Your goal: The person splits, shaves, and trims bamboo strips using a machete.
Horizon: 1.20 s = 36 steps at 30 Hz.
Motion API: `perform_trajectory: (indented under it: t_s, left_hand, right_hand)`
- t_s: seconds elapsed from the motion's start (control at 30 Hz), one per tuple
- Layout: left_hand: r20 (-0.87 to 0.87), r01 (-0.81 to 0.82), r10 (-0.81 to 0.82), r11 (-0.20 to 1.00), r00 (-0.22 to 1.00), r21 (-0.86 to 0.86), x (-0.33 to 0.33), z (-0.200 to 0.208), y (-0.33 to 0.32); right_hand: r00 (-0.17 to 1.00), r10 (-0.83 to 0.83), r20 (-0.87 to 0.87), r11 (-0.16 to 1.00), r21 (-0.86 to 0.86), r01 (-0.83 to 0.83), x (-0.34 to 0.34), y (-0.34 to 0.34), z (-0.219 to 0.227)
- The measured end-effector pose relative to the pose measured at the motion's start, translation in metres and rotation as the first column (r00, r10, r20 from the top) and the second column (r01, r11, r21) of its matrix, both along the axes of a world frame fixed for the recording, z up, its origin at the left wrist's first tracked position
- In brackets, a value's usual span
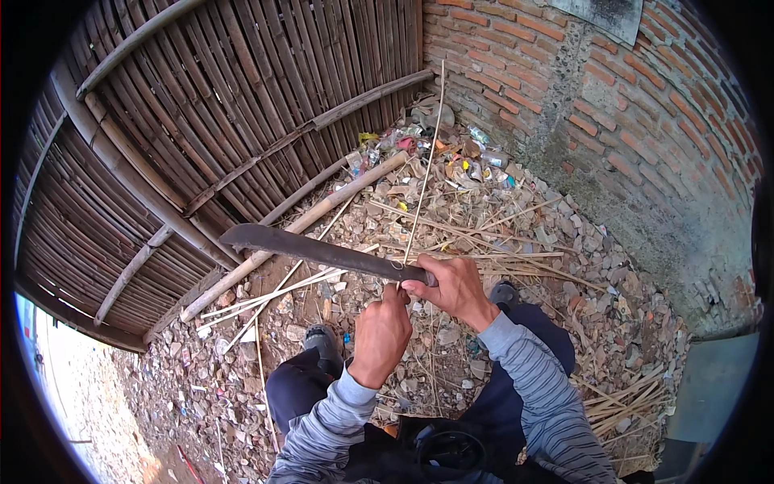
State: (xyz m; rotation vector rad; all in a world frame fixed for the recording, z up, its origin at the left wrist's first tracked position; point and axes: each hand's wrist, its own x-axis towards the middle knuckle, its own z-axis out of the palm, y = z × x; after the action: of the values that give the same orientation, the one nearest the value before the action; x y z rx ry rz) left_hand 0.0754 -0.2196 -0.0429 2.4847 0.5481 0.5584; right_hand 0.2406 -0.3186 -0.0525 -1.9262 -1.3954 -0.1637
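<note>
I see open room over the grey-brown broken stones point(582, 310) at three o'clock from the bare right hand point(455, 284). The rough red brick wall point(629, 153) stops me at two, the long dark metal blade point(314, 251) at nine to ten, the thin pale strip point(425, 179) near twelve.

Dark machete point(316, 251) (tip leftward) crossing long pale strip point(422, 194).

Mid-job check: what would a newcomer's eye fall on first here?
Probably the dark machete, mid-view, pointing left from the right hand. Next, the thin pale strip reaching beyond it, and the bright litter in the far corner between fence and brick wall.
</note>
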Motion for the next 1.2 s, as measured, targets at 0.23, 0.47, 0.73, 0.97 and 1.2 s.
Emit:
perform_trajectory:
  t_s: [0.23, 0.47, 0.73, 0.97, 1.2]
  left_hand:
    - [-0.008, 0.020, -0.021, 0.998, 1.000, -0.051, -0.011, 0.003, -0.010]
    - [0.001, 0.024, -0.024, 1.000, 1.000, -0.018, -0.004, -0.005, 0.000]
    - [-0.032, 0.039, -0.036, 0.994, 0.999, 0.097, -0.021, 0.001, -0.020]
    - [-0.062, 0.094, -0.090, 0.993, 0.994, 0.073, -0.050, -0.008, -0.028]
    - [-0.112, 0.064, -0.052, 0.992, 0.992, 0.108, -0.052, -0.007, -0.025]
  right_hand:
    - [0.953, -0.260, -0.158, 0.964, 0.020, 0.266, 0.047, -0.012, 0.015]
    - [0.999, -0.048, 0.014, 0.998, -0.032, 0.049, 0.003, -0.006, -0.003]
    - [0.984, -0.172, -0.043, 0.983, 0.063, 0.174, 0.048, -0.016, 0.019]
    - [0.948, -0.314, -0.046, 0.941, 0.118, 0.317, 0.080, -0.040, 0.018]
    - [0.984, -0.046, 0.172, 0.999, -0.017, 0.050, 0.045, -0.032, 0.007]
